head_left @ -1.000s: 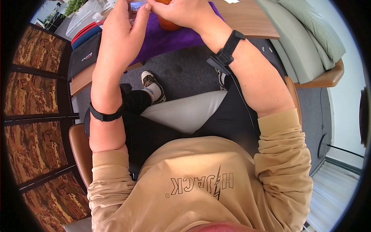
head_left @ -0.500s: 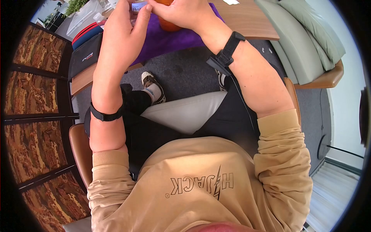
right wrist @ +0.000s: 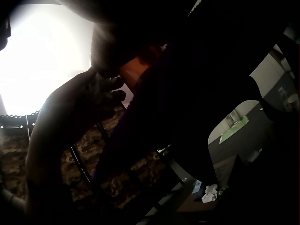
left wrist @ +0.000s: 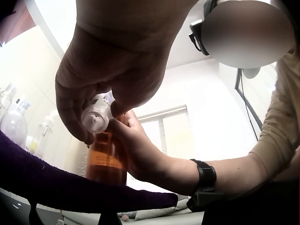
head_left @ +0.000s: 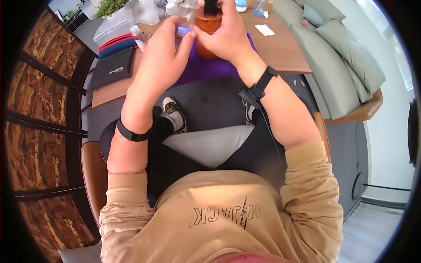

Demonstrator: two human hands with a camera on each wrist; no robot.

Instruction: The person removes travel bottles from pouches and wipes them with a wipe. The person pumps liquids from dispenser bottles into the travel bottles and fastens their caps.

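Note:
At the near edge of the table, my left hand (head_left: 164, 55) pinches a small bottle with a pale blue label (head_left: 184, 31) between thumb and fingers. In the left wrist view its round white end (left wrist: 95, 120) points toward the camera. My right hand (head_left: 228, 37) grips an amber bottle (head_left: 207, 51) with a black pump top (head_left: 211, 6), its thumb along the near side. The amber bottle stands upright on a purple cloth (head_left: 199, 72). Both thumbs nearly meet, and the small bottle sits right beside the amber one. The right wrist view is very dark.
On the table's left lie a black flat case (head_left: 112, 70), a red and blue pouch (head_left: 118, 46) and a small clear bottle (head_left: 137, 36). A clear plastic box (head_left: 113, 28) stands behind. White tissue (head_left: 265, 30) lies on the right; a green sofa (head_left: 329, 65) is beyond.
The head view has tilted upward, so hands and table sit lower and more of the tabletop shows. Both hands keep the same hold on their bottles.

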